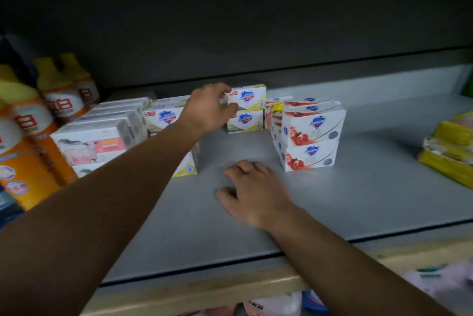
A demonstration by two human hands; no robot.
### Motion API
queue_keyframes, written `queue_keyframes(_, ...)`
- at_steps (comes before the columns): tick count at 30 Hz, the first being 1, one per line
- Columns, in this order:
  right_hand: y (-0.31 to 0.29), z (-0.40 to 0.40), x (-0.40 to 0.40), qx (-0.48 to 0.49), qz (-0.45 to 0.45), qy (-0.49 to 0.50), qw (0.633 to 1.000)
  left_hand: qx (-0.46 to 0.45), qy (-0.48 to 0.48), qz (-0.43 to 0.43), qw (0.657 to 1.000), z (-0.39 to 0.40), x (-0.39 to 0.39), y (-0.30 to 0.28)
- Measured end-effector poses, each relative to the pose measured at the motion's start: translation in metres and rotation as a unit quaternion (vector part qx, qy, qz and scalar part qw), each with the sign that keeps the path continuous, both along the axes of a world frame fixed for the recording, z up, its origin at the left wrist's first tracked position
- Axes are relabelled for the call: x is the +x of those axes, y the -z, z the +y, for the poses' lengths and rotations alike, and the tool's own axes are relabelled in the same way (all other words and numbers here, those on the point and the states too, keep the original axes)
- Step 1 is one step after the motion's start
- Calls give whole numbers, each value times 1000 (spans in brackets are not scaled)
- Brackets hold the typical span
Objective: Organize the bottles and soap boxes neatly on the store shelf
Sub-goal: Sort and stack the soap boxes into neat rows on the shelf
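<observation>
Two yellow-and-white soap boxes stand stacked at the back middle of the grey shelf. My left hand reaches in and grips the left end of the upper box, thumb on top. My right hand lies palm down on the shelf in front, fingers loosely curled, holding nothing. To the right stands a stack of red-and-white soap boxes. More yellow soap boxes sit behind my left forearm, partly hidden. White boxes with a pink animal picture lie further left, beside orange bottles.
Yellow wrapped packets lie piled at the right edge. A beige price strip runs along the shelf front, with goods on the shelf below. A dark back panel rises behind. Bare shelf surface lies between the red boxes and the packets.
</observation>
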State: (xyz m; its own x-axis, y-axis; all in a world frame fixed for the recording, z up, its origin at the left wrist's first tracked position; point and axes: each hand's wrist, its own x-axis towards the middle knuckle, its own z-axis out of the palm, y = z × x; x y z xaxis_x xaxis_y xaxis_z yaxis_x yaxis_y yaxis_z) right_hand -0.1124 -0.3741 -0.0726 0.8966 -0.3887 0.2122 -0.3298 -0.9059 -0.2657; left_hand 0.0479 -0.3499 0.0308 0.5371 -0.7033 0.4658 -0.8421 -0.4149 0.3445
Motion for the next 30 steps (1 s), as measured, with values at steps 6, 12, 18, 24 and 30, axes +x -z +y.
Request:
queue_keyframes(6, 0, -1, 0, 2, 3, -3, 1000, 85, -73, -44, 993, -62, 26, 9)
queue_keyframes(12, 3, 0, 2, 0, -11, 2, 1000, 79, -116, -127, 982, -69, 45, 20)
queue_keyframes(18, 4, -3, 3, 8, -11, -2, 1000, 15, -82, -109, 991, -60, 25, 4)
queue_keyframes(24, -1, -1, 1, 18, -9, 0, 1000, -124, -10, -37, 992, 13, -14, -5)
queue_keyframes(30, -7, 1, 0, 18, 0, 16, 1000, -228, 27, 168, 959, 117, -47, 34)
